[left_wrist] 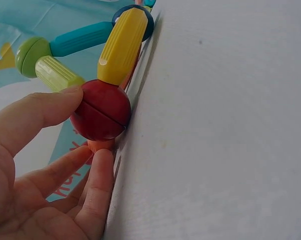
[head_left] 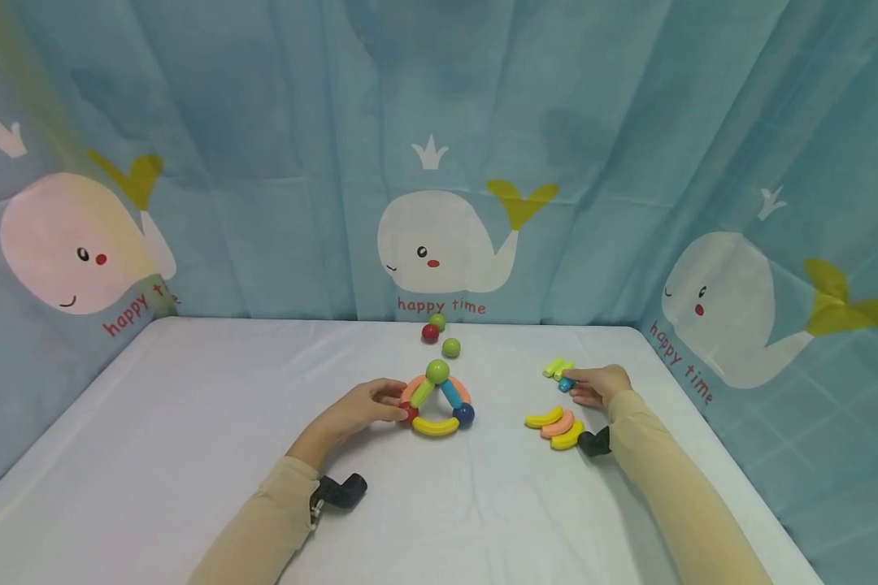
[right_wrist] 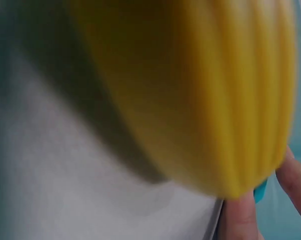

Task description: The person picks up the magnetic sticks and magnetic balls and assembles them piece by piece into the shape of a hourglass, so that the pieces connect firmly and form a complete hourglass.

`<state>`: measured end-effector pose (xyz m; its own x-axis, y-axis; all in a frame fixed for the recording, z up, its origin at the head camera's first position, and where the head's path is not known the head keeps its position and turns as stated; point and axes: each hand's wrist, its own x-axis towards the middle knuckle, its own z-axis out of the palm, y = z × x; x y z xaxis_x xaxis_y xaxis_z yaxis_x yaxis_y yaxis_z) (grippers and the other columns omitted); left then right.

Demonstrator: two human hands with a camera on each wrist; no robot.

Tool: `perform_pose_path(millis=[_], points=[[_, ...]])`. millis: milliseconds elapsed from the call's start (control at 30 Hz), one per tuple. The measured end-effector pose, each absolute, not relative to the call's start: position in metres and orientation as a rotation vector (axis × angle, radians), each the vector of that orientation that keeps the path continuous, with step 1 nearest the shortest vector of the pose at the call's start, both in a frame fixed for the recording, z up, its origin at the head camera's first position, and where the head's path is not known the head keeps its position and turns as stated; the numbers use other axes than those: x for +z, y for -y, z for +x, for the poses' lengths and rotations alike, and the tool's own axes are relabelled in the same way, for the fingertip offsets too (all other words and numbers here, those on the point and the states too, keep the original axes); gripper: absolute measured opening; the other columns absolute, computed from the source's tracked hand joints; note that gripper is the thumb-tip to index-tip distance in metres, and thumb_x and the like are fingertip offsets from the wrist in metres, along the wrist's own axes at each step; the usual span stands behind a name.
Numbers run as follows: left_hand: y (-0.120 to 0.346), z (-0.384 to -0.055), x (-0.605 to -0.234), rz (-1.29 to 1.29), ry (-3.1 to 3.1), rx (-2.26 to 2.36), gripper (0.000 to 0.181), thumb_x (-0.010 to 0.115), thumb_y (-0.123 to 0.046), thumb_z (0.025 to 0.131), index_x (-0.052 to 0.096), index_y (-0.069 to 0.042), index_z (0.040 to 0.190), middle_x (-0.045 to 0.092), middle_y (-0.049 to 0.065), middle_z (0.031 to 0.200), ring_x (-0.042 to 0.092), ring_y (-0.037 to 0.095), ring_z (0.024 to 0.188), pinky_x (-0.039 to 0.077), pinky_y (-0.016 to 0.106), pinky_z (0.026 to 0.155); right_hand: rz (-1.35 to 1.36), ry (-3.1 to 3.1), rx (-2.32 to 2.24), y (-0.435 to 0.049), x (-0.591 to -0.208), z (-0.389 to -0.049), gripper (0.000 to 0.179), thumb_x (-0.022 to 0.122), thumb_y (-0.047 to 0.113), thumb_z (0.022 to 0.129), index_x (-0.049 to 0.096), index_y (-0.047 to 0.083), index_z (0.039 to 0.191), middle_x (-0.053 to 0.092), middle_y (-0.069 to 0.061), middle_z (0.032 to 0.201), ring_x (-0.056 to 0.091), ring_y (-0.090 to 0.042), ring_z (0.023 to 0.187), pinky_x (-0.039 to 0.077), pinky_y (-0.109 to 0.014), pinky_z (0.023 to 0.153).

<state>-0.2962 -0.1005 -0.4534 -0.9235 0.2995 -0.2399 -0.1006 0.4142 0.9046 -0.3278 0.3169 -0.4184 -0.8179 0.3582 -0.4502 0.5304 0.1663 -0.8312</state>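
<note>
My left hand [head_left: 362, 406] grips the red ball [left_wrist: 101, 110] at the left corner of a toy frame of balls and sticks. A green ball [head_left: 437, 371] tops the frame, with a lime stick [head_left: 422, 394] and a blue stick [head_left: 450, 394] sloping down from it. At the right corner sits a dark blue ball [head_left: 464, 414]; a curved yellow stick [head_left: 436, 426] spans the front, and curved orange pieces [head_left: 462, 388] show behind. On the right, my right hand [head_left: 598, 383] pinches a short blue stick [head_left: 567, 384] close over the table.
Two lime sticks [head_left: 554, 367] lie just beyond the right hand. Nearer me are two curved yellow sticks [head_left: 544, 418] with an orange one [head_left: 558, 424] between. Behind the frame rest two green balls [head_left: 451, 348] and a red ball [head_left: 430, 333]. A whale-print curtain [head_left: 263, 162] backs the table.
</note>
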Motion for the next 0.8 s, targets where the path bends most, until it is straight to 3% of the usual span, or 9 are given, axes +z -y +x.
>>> perform_pose_path(millis=[167,367,600,800], points=[[0.101,-0.297,-0.454,0.176,-2.302,1.518,0.064,0.079,-0.027,0.083,0.054,-0.011,0.14,0.065,0.009,0.13,0.057,0.026,0.124,0.039,0.057,0.11,0.914,-2.327,-1.664,-0.315,-0.42,-0.334,0.064,0.073,0.015,0.089,0.042,-0.01,0.138,0.063,0.0,0.062,0.065,-0.007,0.052,0.059,-0.023,0.06],[0.1,-0.296,-0.453,0.168,-2.307,1.521,0.063,0.078,-0.026,0.084,0.054,-0.011,0.14,0.065,0.009,0.129,0.058,0.025,0.123,0.041,0.054,0.11,0.86,-2.344,-1.591,-0.312,-0.413,-0.333,0.061,0.068,0.008,0.087,0.041,-0.012,0.138,0.061,-0.004,0.074,0.065,-0.009,0.055,0.06,-0.023,0.062],[0.099,-0.298,-0.454,0.169,-2.305,1.519,0.063,0.079,-0.025,0.083,0.055,-0.012,0.139,0.066,0.008,0.128,0.058,0.025,0.122,0.04,0.056,0.11,0.737,-2.282,-1.68,-0.309,-0.399,-0.32,0.062,0.067,0.009,0.09,0.04,-0.012,0.141,0.062,-0.006,0.09,0.066,-0.01,0.068,0.06,-0.024,0.073],[0.099,-0.298,-0.454,0.162,-2.314,1.518,0.061,0.078,-0.024,0.084,0.055,-0.012,0.139,0.066,0.008,0.126,0.059,0.023,0.119,0.043,0.051,0.108,0.349,-2.286,-1.825,-0.276,-0.385,-0.307,0.047,0.066,0.014,0.093,0.052,-0.013,0.13,0.068,-0.003,0.097,0.069,-0.009,0.085,0.058,-0.029,0.09]])
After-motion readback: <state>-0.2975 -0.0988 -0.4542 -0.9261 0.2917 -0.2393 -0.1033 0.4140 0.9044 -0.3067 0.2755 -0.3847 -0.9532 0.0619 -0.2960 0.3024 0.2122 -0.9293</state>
